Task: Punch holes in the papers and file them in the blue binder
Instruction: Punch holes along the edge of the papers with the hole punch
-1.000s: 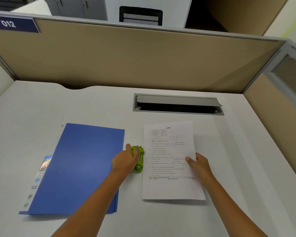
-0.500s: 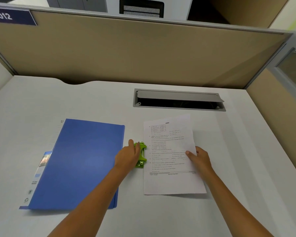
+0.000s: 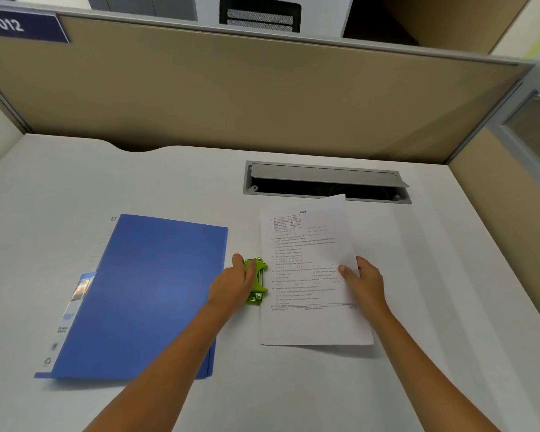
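Now our left hand [image 3: 231,283] presses the punch [image 3: 257,282] just left of the paper [image 3: 309,275] our right hand [image 3: 363,280] pinches.

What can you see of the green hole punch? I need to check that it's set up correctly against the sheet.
The green hole punch is a small, bright lime tool that looks like plastic, with a metal strip along its right side and metal fittings at its near end. It lies on the white desk between the closed blue binder and the printed paper, right at the sheet's left edge. The left hand rests on it, covering its left part.
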{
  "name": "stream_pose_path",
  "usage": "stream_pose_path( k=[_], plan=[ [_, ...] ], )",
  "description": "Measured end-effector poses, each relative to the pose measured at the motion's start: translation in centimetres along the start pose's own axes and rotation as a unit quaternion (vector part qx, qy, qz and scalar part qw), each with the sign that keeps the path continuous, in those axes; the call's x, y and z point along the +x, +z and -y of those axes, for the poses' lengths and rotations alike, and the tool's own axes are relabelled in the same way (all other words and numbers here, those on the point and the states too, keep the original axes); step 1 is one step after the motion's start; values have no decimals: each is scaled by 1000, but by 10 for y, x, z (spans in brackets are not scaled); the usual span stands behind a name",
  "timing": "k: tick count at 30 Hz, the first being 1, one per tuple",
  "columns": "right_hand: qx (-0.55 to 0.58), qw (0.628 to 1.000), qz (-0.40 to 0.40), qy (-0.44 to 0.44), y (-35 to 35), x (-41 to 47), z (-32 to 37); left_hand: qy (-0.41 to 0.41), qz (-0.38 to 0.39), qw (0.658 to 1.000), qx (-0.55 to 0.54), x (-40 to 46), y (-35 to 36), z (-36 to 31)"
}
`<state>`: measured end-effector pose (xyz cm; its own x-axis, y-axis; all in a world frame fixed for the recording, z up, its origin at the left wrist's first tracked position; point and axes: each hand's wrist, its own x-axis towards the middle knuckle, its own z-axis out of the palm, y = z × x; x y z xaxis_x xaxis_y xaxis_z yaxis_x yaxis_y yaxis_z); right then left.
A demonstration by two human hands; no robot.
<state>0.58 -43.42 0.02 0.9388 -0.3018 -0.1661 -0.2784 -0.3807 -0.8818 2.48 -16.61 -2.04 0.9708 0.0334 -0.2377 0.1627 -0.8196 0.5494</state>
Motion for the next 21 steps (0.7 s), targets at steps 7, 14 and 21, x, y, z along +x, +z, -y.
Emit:
stream_pose_path(
  k=[7,14,21],
  plan=[
    [-9,1000,13,1,0,-3,-3,-8,16,1000,-12,-2,-2,-3],
    [14,999,24,24,2,-10,-11,-5,16,1000,-8,-2,-2,-2],
    [34,998,13,56,10,-13,-17,8,14,1000,5,0,0,1]
  ],
)
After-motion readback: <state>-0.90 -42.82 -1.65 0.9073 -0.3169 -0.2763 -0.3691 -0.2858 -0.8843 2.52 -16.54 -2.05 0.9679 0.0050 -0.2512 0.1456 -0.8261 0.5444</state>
